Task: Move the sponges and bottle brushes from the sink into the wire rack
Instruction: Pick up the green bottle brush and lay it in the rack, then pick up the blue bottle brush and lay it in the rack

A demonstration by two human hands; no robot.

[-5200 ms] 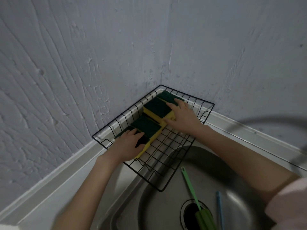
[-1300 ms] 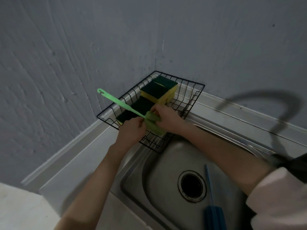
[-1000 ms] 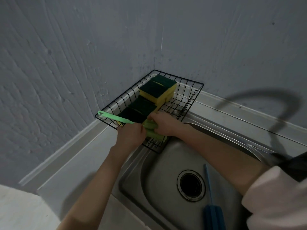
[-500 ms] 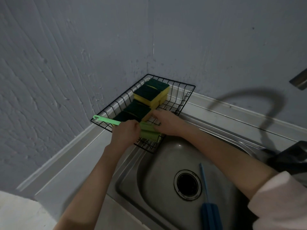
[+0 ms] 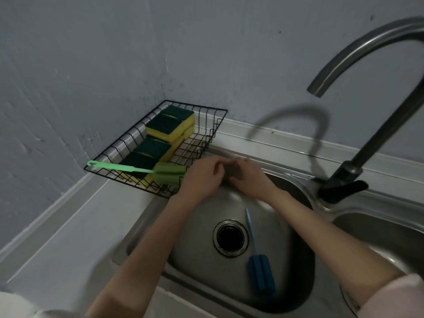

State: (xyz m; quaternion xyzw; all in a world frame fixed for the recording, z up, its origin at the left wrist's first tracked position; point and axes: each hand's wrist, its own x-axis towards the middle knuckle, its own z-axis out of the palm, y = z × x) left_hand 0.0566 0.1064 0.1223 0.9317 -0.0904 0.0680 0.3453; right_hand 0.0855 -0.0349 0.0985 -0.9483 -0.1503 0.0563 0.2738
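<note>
Green foam bottle brush (image 5: 137,170) lying across black wire rack (image 5: 207,134) beside yellow-and-green sponges (image 5: 168,126). Blue foam bottle brush (image 5: 260,271) down in steel sink (image 5: 195,237). Left hand (image 5: 202,177) and right hand (image 5: 249,179) above sink, fingers loosely bent, holding nothing.

Your left hand (image 5: 202,177) and right hand (image 5: 250,177) hover empty over the sink (image 5: 293,283); the green brush (image 5: 160,172) lies across the wire rack (image 5: 206,134) beside the sponges (image 5: 165,131), while the blue brush (image 5: 260,278) lies in the basin.
</note>
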